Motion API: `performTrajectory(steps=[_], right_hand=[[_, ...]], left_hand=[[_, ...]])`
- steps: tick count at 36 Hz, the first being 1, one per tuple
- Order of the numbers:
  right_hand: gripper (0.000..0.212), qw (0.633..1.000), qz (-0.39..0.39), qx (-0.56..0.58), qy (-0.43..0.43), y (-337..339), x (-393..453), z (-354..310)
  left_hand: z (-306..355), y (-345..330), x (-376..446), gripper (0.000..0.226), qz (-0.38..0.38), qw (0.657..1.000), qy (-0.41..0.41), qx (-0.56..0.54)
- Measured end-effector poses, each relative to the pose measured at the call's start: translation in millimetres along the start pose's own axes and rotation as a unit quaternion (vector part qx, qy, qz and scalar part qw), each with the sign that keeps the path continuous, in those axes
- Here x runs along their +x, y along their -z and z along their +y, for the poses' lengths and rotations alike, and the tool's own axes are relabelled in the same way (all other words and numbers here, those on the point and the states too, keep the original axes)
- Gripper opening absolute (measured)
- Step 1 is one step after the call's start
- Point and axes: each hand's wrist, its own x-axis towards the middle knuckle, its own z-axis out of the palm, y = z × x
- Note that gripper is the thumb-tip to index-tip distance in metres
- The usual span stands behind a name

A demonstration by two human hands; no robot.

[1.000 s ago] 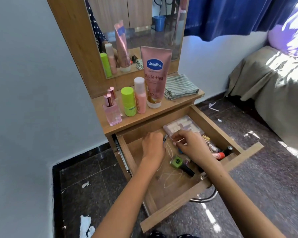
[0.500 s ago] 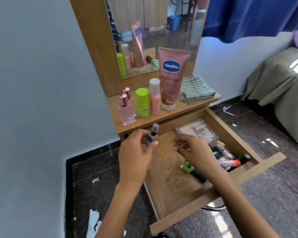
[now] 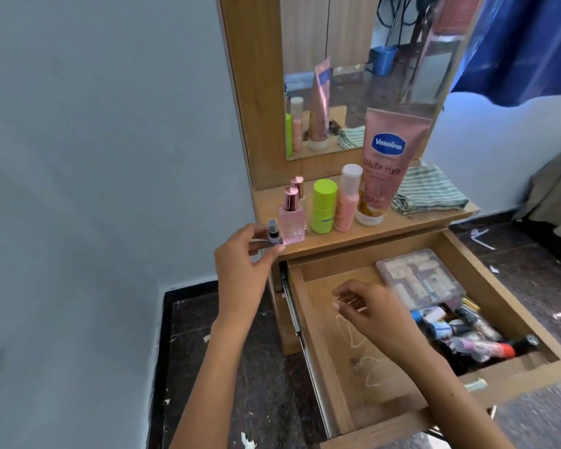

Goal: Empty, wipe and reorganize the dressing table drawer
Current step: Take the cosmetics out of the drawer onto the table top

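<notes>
From the head camera, the wooden drawer [image 3: 321, 348] stands pulled out under the desk [image 3: 366, 236]. Its left half shows bare, smooth board with a thin pale looped string [image 3: 358, 348] lying on it; its right half is crowded. At the back right lies a clear flat plastic box [image 3: 418, 280] of small pale pieces, and in front of it a heap of small tubes and bottles [image 3: 460, 328], blurred, with a black and orange tube [image 3: 512, 348] at the front right.

The left hand [image 3: 243, 270] pinches a small dark bottle [image 3: 273, 235] with a grey cap upright at the left edge of the desk top, just beside a square pink glass perfume bottle [image 3: 291, 218]. Whether its base rests on the wood is hard to say. The right hand [image 3: 373, 306] hovers in the drawer, fingers loosely curled; it seems to pinch something thin, though the blur leaves that uncertain.

Half a second ago the left hand held this bottle above the drawer's back left corner; it has since gone up and left to the desk. The green-capped marker seen then by the right wrist is now hidden.

On the desk stand a lime green cylinder [image 3: 323, 205], a peach bottle [image 3: 347, 199], a pink Vaseline tube [image 3: 382, 166] on its cap, and a folded striped cloth [image 3: 429, 192].
</notes>
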Motion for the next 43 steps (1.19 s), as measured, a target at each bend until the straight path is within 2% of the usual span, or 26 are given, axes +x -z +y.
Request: performTrajectory(steps=[8, 18, 22, 25, 27, 29, 31, 33, 35, 38, 41, 43], right_hand=[[0.013, 1.000, -0.003, 0.006, -0.006, 2, -1, -1], [0.016, 1.000, -0.008, 0.010, -0.009, 4, -3, -3], [0.017, 1.000, -0.011, 0.008, -0.012, 5, -4, -3], [0.017, 1.000, -0.011, 0.014, -0.021, 10, -3, 0], [0.017, 0.999, -0.003, 0.019, -0.031, 17, -4, 6], [0.019, 0.999, 0.007, 0.011, -0.045, 28, -6, 13], [0.021, 0.998, 0.010, -0.011, -0.068, 41, -11, 21], [0.024, 0.995, 0.011, -0.041, -0.092, 54, -15, 29], [0.026, 0.991, 0.010, -0.061, -0.118, 64, -20, 37], [0.023, 0.986, 0.007, -0.086, -0.145, 73, -28, 49], [0.021, 0.983, -0.001, -0.092, -0.157, 73, -35, 57], [0.022, 0.983, -0.002, -0.093, -0.161, 71, -38, 61]], left_hand=[[-2, -10, 10, 0.028, 0.001, 1.000, -0.004, 0.000], [-13, -20, 10, 0.037, 0.012, 0.999, -0.024, 0.017], [-16, -25, 1, 0.043, 0.067, 0.995, -0.041, 0.055], [-9, -30, -14, 0.030, 0.141, 0.982, -0.097, 0.075], [-5, -36, -27, 0.020, 0.139, 0.978, -0.137, 0.078], [-3, -46, -38, 0.015, 0.068, 0.983, -0.158, 0.072], [-3, -57, -45, 0.012, -0.048, 0.983, -0.158, 0.076], [-2, -68, -47, 0.012, -0.158, 0.969, -0.164, 0.100], [1, -82, -50, 0.016, -0.264, 0.940, -0.181, 0.117], [6, -106, -56, 0.032, -0.395, 0.874, -0.212, 0.187], [12, -126, -62, 0.044, -0.450, 0.815, -0.263, 0.255], [17, -135, -62, 0.042, -0.454, 0.792, -0.303, 0.274]])
